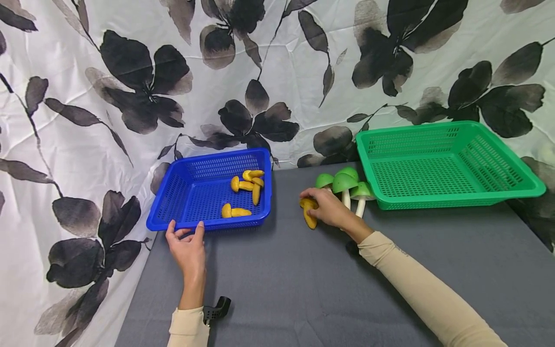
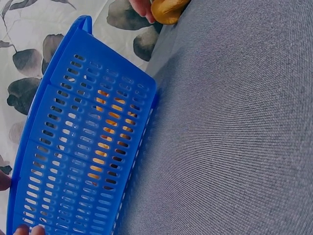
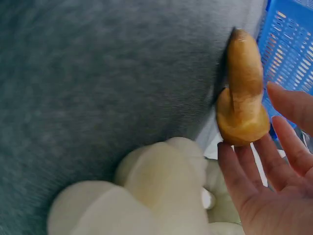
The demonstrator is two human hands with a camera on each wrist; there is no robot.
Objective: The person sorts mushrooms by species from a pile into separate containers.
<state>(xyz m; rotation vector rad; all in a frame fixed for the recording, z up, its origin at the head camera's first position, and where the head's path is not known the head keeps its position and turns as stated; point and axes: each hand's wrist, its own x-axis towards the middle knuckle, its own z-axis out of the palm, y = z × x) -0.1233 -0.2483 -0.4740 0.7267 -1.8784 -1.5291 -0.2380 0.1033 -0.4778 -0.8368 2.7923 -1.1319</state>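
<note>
My left hand [image 1: 187,250] is at the near rim of a blue basket [image 1: 208,224], gripping it with thumb and fingers; some fingertips lie against its outer wall in the left wrist view. Inside the basket lie several yellow toy mushrooms [image 1: 239,212]. My right hand [image 1: 329,207] holds another yellow mushroom [image 1: 310,219] by its cap, its stem pointing toward me. In the right wrist view that yellow mushroom [image 3: 244,83] shows with the fingers around the cap and the thumb beside it. Just behind the right hand stand several green-capped mushrooms [image 1: 345,181] with white stems.
A green basket [image 1: 451,200] stands at the right, next to the green-capped mushrooms. Grey cloth [image 1: 277,289] covers the table. Behind it hangs a white curtain [image 1: 303,86] with dark flowers. A black wrist mount [image 1: 218,308] sticks out beside the left sleeve.
</note>
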